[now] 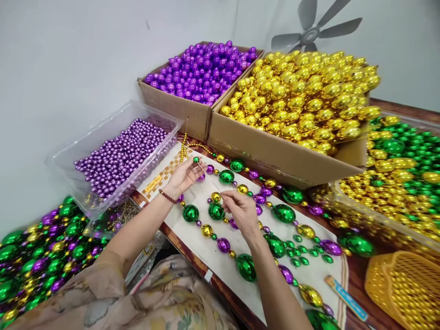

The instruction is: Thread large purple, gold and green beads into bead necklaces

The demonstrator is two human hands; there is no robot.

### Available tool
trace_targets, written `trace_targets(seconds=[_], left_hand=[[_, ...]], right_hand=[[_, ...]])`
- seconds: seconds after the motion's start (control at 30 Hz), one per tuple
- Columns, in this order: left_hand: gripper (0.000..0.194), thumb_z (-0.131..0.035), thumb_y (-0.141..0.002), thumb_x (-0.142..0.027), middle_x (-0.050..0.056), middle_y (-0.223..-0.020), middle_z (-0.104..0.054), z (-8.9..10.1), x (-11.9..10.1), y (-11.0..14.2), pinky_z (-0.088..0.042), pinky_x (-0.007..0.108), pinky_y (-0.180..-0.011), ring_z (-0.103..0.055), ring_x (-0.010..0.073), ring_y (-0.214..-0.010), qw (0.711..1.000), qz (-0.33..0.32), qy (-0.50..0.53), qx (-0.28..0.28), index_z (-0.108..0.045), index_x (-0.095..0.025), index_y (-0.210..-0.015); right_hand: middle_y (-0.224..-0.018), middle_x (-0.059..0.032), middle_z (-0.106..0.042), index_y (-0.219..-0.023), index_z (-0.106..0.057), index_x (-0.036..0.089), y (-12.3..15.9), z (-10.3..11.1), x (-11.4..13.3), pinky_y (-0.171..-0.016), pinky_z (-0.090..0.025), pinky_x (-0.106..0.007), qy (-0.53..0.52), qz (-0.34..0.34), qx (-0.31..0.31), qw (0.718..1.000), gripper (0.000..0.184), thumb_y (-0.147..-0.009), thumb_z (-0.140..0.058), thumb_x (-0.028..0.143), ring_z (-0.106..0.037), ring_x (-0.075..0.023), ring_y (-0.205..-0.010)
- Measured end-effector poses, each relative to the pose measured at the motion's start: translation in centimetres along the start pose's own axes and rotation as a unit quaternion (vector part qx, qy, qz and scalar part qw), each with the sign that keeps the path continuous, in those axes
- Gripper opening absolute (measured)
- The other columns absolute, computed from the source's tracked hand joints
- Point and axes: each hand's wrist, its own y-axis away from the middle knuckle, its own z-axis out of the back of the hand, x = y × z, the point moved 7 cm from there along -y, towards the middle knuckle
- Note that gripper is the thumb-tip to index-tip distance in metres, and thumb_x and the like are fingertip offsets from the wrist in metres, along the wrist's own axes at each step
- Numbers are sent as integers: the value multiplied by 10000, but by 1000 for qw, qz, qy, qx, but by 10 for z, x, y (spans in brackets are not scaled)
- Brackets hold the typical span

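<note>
In the head view, the left hand (185, 176), outer fingers loosely spread, pinches a green bead (196, 159) at its fingertips. The right hand (240, 211), fingers closed together, grips a thin thread (210, 178) stretching toward that bead. Beneath both, a bead string (223, 245) lies across a white cloth (194, 236), near a cardboard box (275, 146).

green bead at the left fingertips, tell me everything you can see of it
The green bead is small, round and glossy, with a metallic-looking finish. It sits at the fingertips of the left hand, raised above the white cloth. A thin pale strand runs from beside it to the right hand; whether it passes through the bead is unclear.
</note>
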Motion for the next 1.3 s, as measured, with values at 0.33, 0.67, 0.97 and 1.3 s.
trace_targets(seconds=[0.33,0.67,0.97,1.3], left_hand=[[185,-561,-979,-189,61,-810,-736,2,1,0,-569,326,-940,-733,147,-772,1000,-5,3,-10,-691,-104,-879],[120,-683,-915,-230,47,-811,-727,10,-1,-4,-590,339,-888,-743,169,-782,999,-24,-17,-18,-663,-125,-860],[210,-689,-916,-295,44,-734,-702,15,2,-5,-610,279,-751,-723,151,-684,998,4,-7,-65,-628,-129,-803],[194,-691,-914,-266,54,-733,-709,17,1,-4,-603,273,-738,-723,150,-682,997,-4,-9,-77,-607,-132,-802]], right_hand=[[-547,3,-625,-833,-736,163,2,-1,-4,-452,-462,-230,20,4,-10,1000,259,-783,-612,385,-556,-123,-442],[-549,13,-603,-871,-731,186,2,-5,-10,-443,-430,-235,65,23,-1,998,259,-840,-579,394,-536,-127,-432],[-543,22,-552,-839,-718,181,3,-10,-2,-446,-377,-235,81,40,0,996,258,-842,-559,384,-458,-113,-439],[-545,23,-549,-850,-711,200,5,-11,-5,-449,-386,-238,91,33,-1,995,244,-864,-558,391,-476,-122,-449]])
